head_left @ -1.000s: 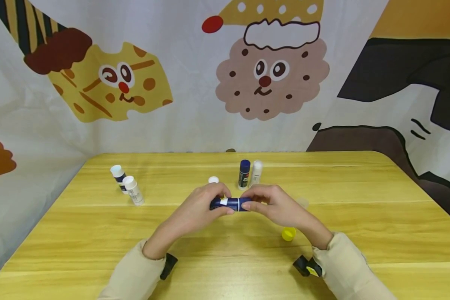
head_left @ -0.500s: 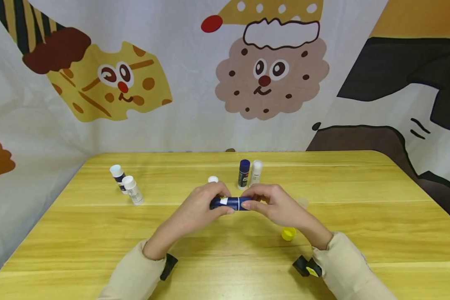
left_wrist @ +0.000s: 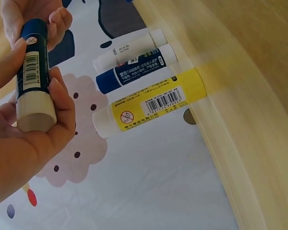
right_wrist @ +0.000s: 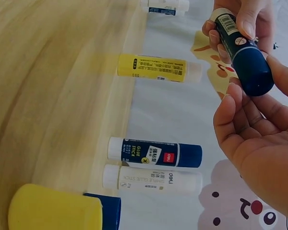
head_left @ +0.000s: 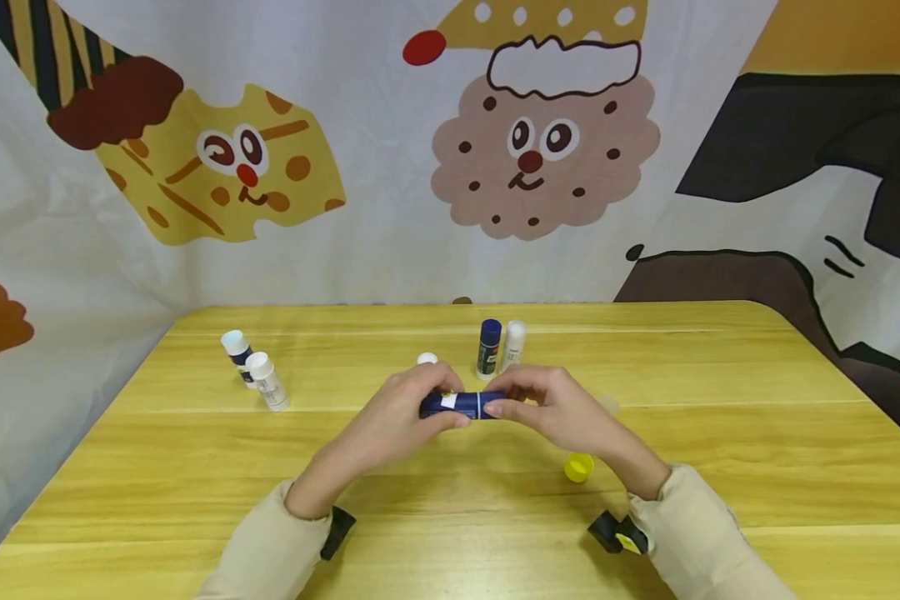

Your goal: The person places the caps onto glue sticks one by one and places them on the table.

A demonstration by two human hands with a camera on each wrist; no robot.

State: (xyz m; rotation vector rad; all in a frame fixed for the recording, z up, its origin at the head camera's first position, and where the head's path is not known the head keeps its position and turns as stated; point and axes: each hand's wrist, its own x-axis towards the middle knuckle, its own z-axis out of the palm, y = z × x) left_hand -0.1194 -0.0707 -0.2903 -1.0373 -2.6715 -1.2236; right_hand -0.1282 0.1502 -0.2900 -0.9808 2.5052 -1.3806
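Both hands hold one dark blue glue stick (head_left: pixel 461 405) level above the table. My left hand (head_left: pixel 401 408) grips its body near the white base, which shows in the left wrist view. At the blue cap end (right_wrist: pixel 253 76), my right hand (head_left: pixel 543 404) pinches with thumb and fingertips; a thin pale line parts cap from body. Behind the hands stand a blue glue stick (head_left: pixel 488 350) and a white glue stick (head_left: pixel 513 346), side by side. A yellow glue stick (left_wrist: pixel 156 103) with a white top stands behind my left hand, mostly hidden in the head view.
Two white-topped glue sticks, one blue-labelled (head_left: pixel 237 354) and one white (head_left: pixel 267 385), stand at the table's left. A yellow cap (head_left: pixel 578 467) lies near my right wrist. Beside it in the right wrist view is a blue cap (right_wrist: pixel 111 211). A patterned cloth (head_left: pixel 382 167) hangs behind the table.
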